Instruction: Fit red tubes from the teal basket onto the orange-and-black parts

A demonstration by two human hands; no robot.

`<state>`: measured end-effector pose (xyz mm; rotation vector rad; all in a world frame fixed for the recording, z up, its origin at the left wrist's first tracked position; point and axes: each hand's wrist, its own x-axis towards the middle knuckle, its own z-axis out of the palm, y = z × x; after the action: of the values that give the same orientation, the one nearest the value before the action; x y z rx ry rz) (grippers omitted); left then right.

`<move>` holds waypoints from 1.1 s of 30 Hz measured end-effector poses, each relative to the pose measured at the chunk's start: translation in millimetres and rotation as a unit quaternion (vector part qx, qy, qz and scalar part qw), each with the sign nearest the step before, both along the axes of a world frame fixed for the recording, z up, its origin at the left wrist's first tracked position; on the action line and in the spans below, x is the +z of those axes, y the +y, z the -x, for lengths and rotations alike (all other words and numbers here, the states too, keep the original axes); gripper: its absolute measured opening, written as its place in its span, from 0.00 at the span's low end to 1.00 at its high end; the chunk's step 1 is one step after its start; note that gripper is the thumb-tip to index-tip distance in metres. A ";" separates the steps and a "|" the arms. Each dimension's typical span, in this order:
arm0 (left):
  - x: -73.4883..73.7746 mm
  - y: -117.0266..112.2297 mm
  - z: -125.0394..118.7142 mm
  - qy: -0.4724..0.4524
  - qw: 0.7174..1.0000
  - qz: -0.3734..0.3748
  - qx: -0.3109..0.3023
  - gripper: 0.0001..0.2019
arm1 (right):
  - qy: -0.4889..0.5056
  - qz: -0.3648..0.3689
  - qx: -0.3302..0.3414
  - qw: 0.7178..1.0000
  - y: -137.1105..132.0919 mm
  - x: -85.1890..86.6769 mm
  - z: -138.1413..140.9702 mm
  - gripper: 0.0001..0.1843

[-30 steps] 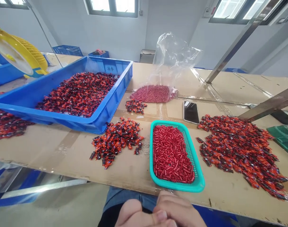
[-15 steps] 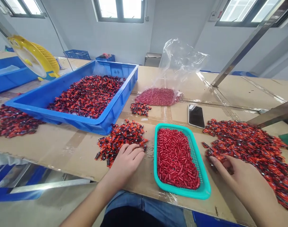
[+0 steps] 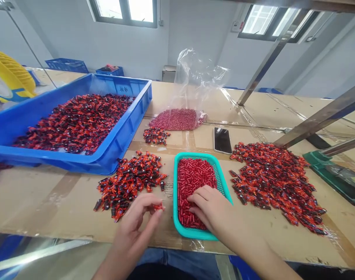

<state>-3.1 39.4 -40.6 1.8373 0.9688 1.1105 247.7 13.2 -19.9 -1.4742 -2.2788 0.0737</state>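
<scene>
My left hand (image 3: 141, 219) is closed, pinching a small red-orange piece (image 3: 159, 207) between thumb and fingertips. It is in front of a pile of small black and red-orange pieces (image 3: 127, 179). My right hand (image 3: 209, 206) reaches over a teal plastic basket (image 3: 175, 194) of short red tubes (image 3: 195, 173). Its fingertips touch the tubes, with a gap between thumb and fingers; no held piece shows there. A larger pile of the black and red-orange pieces (image 3: 273, 181) lies to the right of the basket.
A big blue tray (image 3: 107, 155) of similar pieces stands at left. Behind the basket are a clear bag of red tubes (image 3: 177, 118), a small pile of pieces (image 3: 156, 136) and a phone (image 3: 222, 140). Metal bars (image 3: 320, 116) and a green tool (image 3: 331, 177) are at right.
My right hand has moved left from the right-hand pile into the basket. My left hand has come off its pile with a small piece pinched. The view has shifted right.
</scene>
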 end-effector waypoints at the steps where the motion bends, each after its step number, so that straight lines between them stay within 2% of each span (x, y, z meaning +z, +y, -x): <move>1: -1.0 -3.3 -1.3 -0.025 0.999 0.027 0.008 0.08 | -0.003 0.006 0.002 1.000 1.5 -2.1 -0.8 0.09; 3: -1.5 -8.6 -4.4 -0.054 0.997 0.043 0.018 0.07 | -0.005 0.017 0.005 1.000 3.2 -6.5 -4.0 0.09; 7: 6.2 -18.1 -10.4 -0.066 0.997 0.023 0.021 0.09 | 0.030 0.015 0.005 0.999 1.4 -7.5 -10.1 0.09; 12: 18.4 -29.6 -16.0 -0.081 0.996 -0.002 0.026 0.15 | 0.111 0.015 0.000 0.994 -17.5 16.8 -2.1 0.11; 15: 21.5 -32.9 -18.1 -0.070 0.995 -0.065 0.003 0.16 | 0.185 0.049 0.047 0.980 -32.7 31.1 12.5 0.09; 17: 23.0 -33.8 -18.6 -0.045 0.993 -0.105 -0.016 0.16 | 0.204 0.038 0.084 0.975 -39.4 34.0 22.2 0.08; 19: 24.6 -34.3 -18.6 -0.011 0.990 -0.139 -0.027 0.16 | 0.179 0.006 0.098 0.979 -42.4 32.9 29.4 0.07; 24: 30.6 -36.3 -19.6 0.077 0.967 -0.243 -0.016 0.07 | 0.106 -0.037 0.084 0.990 -40.5 31.6 34.8 0.11; 26: 32.4 -38.5 -20.3 0.087 0.955 -0.283 -0.002 0.09 | 0.097 -0.040 0.075 0.992 -39.1 32.9 33.7 0.14; 29: 29.1 -44.3 -19.9 0.088 0.950 -0.299 0.018 0.10 | 0.119 -0.013 0.059 0.991 -39.5 30.1 30.5 0.18; 33: 8.0 -55.9 -21.2 0.061 0.931 -0.360 0.022 0.11 | 0.227 0.041 0.115 0.966 -48.8 19.0 30.2 0.18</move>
<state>18.1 -16.5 -32.7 2.4969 0.7120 1.5295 217.4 -35.6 -0.9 -1.0831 -2.0680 0.5248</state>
